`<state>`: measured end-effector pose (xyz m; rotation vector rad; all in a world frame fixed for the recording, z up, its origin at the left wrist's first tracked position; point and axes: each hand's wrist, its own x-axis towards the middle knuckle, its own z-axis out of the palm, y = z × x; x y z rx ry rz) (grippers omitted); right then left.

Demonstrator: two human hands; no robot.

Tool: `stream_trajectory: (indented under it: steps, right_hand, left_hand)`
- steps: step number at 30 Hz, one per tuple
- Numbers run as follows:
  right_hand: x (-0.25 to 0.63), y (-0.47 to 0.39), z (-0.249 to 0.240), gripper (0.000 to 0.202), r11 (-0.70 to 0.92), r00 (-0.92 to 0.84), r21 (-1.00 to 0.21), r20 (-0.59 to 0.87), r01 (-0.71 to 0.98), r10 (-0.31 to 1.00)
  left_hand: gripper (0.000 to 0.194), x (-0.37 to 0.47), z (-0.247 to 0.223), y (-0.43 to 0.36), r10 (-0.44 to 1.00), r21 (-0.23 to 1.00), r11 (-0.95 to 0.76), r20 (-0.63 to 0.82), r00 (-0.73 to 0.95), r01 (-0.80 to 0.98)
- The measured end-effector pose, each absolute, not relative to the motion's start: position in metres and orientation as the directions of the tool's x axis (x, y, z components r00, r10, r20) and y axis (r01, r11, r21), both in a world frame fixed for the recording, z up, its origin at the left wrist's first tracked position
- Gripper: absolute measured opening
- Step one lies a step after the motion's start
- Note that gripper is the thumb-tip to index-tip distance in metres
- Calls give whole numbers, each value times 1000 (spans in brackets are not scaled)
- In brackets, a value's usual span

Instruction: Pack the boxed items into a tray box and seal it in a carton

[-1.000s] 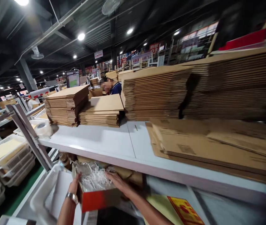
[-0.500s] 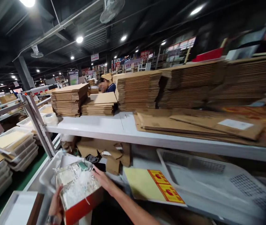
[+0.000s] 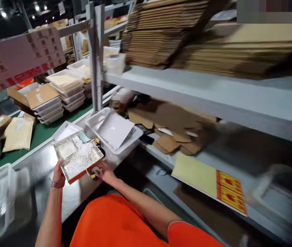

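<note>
We have an open box point(image 3: 79, 175) in our grip over a metal tabletop point(image 3: 41, 161).
Our left hand point(image 3: 58, 174) is closed on its left side, thumb at the rim; our right hand point(image 3: 106, 173) curls by the near right corner — fingers partly hidden, so we cannot tell how firmly they close. Shredded white filling point(image 3: 85, 154) lies between our hands, inside the box; just beyond the right one sits a white basket point(image 3: 121, 150).
</note>
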<state>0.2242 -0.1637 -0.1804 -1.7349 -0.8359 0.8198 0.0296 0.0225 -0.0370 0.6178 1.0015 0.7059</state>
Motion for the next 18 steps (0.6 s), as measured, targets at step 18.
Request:
stream_trajectory:
  steps: [18]
  right_hand:
    - [242, -78, -243, 65, -49, -32, -797, -85, 601, 996]
  left_hand:
    - [31, -62, -109, -6, 823, 800, 508, -560, -94, -319]
